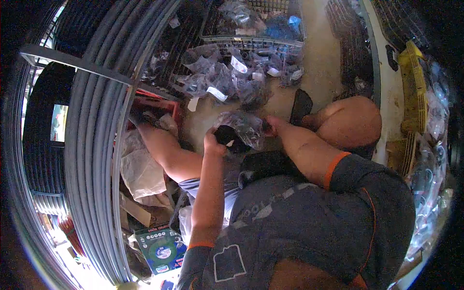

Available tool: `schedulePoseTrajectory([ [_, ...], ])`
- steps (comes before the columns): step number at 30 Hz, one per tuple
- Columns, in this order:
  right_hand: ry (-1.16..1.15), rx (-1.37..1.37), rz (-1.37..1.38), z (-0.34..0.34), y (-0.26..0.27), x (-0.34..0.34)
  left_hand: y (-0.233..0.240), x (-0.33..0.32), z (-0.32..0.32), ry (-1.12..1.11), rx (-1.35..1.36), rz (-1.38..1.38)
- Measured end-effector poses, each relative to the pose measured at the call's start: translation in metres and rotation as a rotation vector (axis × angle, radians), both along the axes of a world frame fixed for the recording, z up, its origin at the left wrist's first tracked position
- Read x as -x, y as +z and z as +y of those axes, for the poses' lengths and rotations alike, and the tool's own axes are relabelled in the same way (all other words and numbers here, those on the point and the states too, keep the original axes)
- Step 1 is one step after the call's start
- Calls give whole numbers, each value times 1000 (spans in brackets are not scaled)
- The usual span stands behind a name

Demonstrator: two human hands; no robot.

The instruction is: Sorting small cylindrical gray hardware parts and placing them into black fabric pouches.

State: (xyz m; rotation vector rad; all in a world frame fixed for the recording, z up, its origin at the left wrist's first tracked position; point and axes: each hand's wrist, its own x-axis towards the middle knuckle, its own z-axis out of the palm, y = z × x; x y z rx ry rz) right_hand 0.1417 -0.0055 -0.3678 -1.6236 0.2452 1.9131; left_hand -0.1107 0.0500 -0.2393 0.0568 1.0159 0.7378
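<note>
My left hand (214, 142) is closed on a black item (232, 137) at the mouth of a clear plastic bag (250, 127); the item's kind cannot be told. At the bag's right side is my right hand (271, 126), its fingers closed on the plastic. A small pale piece shows on the black item. Both hands are between my bent knees, above the floor. Beyond them lies a heap of clear plastic bags (214, 74), several with white labels. Another black object (266, 165) rests close to my lap.
A crate (250, 39) with bags stands beyond the heap. At left are a red crate (156, 95), a crumpled sack (141, 170), a green printed box (159, 250) and a metal rack (127, 79) with grey tubes or hoses. A yellow crate (415, 87) stands at right.
</note>
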Motion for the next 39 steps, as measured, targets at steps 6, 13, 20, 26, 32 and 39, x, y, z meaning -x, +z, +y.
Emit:
schedulePoseTrajectory([
  [6,62,-111,3,5,-1,9,11,2,2,-43,-29,95],
  [13,85,-171,14,14,-3,22,-8,38,29,-21,-192,156],
  [20,89,-213,19,19,-13,42,5,96,44,-27,-410,212],
  [26,54,-194,5,18,-16,51,65,160,58,2,-817,432],
  [32,52,-183,4,24,-15,56,126,189,29,80,-689,463],
  [39,127,-200,-8,32,-23,71,157,180,18,317,-762,713],
])
